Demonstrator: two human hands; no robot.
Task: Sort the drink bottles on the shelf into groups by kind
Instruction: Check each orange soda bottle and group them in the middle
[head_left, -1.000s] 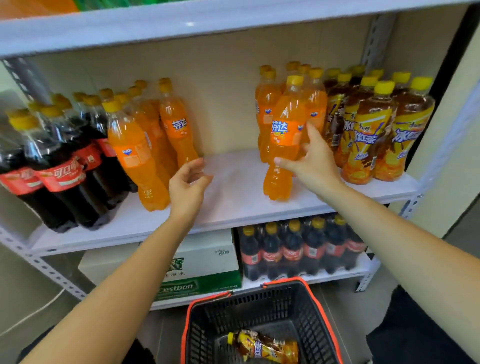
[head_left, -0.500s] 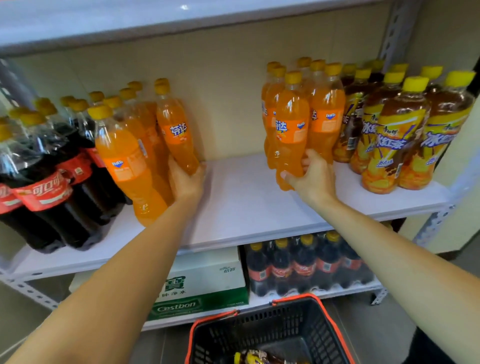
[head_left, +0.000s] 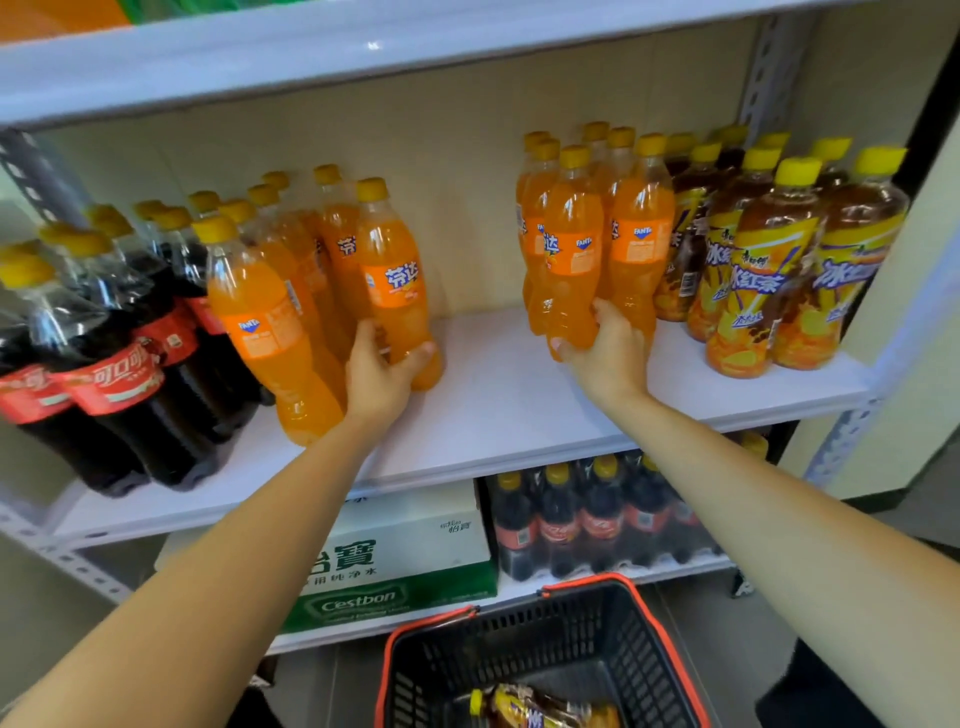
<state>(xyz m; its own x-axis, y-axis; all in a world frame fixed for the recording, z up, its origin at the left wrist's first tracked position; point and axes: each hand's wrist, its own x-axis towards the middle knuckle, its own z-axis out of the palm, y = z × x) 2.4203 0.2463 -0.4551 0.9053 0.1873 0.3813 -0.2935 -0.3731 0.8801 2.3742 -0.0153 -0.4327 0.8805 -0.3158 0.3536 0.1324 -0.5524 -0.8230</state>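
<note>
The orange soda sits on the shelf (head_left: 493, 415) in 2 separate clusters with a bare stretch between them, and each of the hands has 1 bottle gripped low down. The left hand (head_left: 384, 374) wraps fingers and thumb round the lower body of the left orange soda bottle (head_left: 397, 291), the outermost of the cluster beside the cola bottles (head_left: 119, 374). The right hand (head_left: 608, 358) curls round the base of the right orange soda bottle (head_left: 569, 260), the front one of the cluster touching the iced tea bottles (head_left: 753, 291); whether it is off the shelf I cannot tell. Such low grips leave tall, full bottles top-heavy, so a quick pull could swing a neck into its tightly packed neighbours and topple a row. Orange bottles press close behind and beside the right one, so it probably must come forward before going sideways. Below, a water carton (head_left: 395, 561) and a wrapped cola pack (head_left: 587, 519) fill the lower shelf, and a basket (head_left: 519, 654) holding 1 tea bottle (head_left: 524, 709) stands beneath the arms, where a dropped bottle would land
</note>
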